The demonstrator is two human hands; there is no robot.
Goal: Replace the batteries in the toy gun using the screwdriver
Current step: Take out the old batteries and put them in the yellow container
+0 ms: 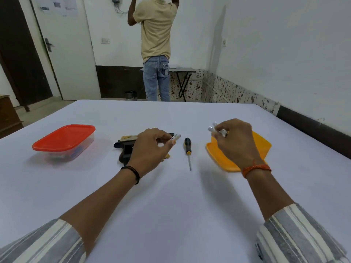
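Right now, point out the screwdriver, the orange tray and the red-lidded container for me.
screwdriver [187,143]: head view, on its black handle.
orange tray [263,147]: head view, on the bare right part, beside the right hand.
red-lidded container [64,136]: head view, on the middle of the red lid.

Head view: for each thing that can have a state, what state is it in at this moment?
Left hand: pinches one battery above the toy gun.
Right hand: grips two batteries over the yellow tray.
Toy gun: lying on the table, partly hidden by the left hand.
Screwdriver: lying free, untouched.
Red-lidded container: lid on.
Yellow tray: flat on the table.
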